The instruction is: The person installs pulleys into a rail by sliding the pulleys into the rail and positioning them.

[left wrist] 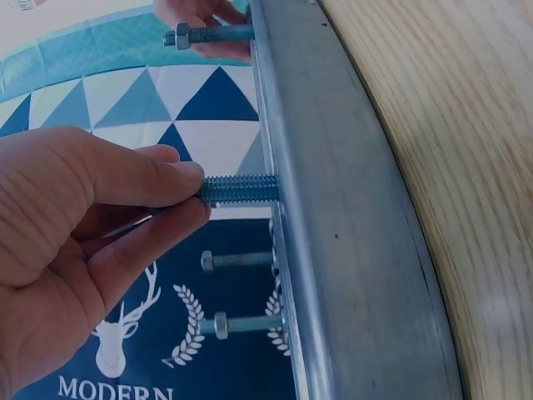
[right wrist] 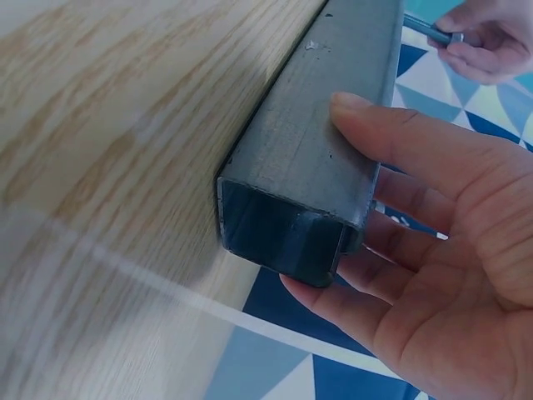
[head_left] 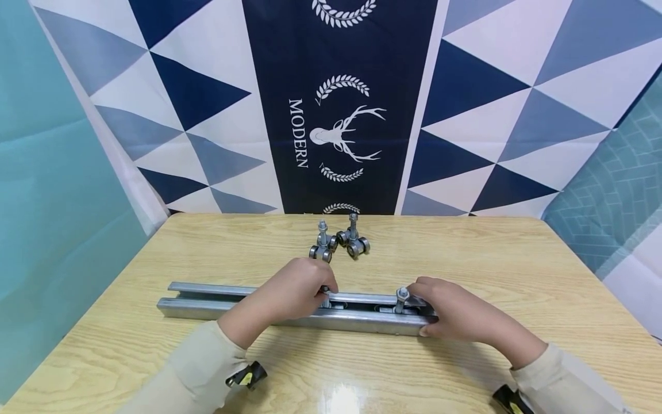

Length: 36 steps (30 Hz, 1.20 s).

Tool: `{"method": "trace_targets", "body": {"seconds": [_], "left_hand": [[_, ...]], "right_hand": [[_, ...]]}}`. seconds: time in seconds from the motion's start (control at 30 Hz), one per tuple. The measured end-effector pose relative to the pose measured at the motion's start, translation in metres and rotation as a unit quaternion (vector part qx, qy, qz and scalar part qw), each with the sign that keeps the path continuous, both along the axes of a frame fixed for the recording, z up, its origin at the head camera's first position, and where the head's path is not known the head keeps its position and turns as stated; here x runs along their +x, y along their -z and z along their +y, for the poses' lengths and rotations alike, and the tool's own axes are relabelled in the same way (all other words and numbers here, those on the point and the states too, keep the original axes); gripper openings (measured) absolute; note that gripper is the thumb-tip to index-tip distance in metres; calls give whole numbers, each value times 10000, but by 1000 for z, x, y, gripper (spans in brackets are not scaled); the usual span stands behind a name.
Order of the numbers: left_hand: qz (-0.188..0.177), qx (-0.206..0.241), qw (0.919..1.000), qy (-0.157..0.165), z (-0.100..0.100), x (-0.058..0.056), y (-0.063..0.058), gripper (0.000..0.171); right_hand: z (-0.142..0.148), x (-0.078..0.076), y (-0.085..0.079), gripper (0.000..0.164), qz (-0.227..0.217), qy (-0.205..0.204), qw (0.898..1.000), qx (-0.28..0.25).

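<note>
On the wooden table (head_left: 517,259) the metal channel (head_left: 357,324) is laid crosswise, its slot turned upward and its length seen from end to end apart from what is covered by the arms and hands. Above the middle part of the channel, the threaded shank of the first bolt (left wrist: 241,189) is pinched by the left hand (head_left: 302,287), thumb and fingertips clamped together on it, its lower end set in the slot. At the channel's right end, the channel itself is gripped by the right hand (head_left: 452,307), the thumb pressed on the near wall and the fingers curled round toward the far side. Just beside that hand, in the channel's slot, the second bolt (head_left: 401,298) is stood upright with a nut on it. Behind the channel, two roller trolleys (head_left: 354,236) are placed close together, bolts up, and farther behind it a patterned cloth (head_left: 383,69) is hung
</note>
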<state>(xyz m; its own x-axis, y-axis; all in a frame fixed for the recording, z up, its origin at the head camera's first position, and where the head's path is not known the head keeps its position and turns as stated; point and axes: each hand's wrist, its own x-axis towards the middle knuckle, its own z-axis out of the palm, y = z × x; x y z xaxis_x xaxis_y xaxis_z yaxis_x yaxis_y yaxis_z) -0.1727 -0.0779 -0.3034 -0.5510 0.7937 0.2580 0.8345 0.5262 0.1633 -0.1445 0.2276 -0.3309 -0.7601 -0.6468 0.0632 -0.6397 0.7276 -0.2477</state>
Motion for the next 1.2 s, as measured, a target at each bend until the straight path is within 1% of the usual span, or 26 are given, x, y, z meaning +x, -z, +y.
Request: {"method": "trace_targets", "body": {"seconds": [0.17,0.33,0.47,0.63,0.8,0.97,1.2], "left_hand": [[86,-97,9998,119,8,-1,0,19],[30,-192,9998,95,14,-1,-1,17],[13,-206,9998,77,18,0,-1,17],[83,-176,9996,190,22,-1,0,19],[95,-162,9995,243,23,-1,0,19],[58,-249,9995,195,21,0,-1,19],[-20,-191,9997,159,18,-1,-2,19]], "right_hand": [[0,0,0,58,36,-7,10000,-11],[-1,0,0,58,-23,19,10000,-31],[-1,0,1,58,-68,45,10000,-48],[-2,0,1,59,-44,48,10000,-51],[-3,0,1,59,-70,81,9999,-55],[-3,0,1,59,-99,84,9999,-42],[-1,1,0,59,-8,95,9999,-45]]}}
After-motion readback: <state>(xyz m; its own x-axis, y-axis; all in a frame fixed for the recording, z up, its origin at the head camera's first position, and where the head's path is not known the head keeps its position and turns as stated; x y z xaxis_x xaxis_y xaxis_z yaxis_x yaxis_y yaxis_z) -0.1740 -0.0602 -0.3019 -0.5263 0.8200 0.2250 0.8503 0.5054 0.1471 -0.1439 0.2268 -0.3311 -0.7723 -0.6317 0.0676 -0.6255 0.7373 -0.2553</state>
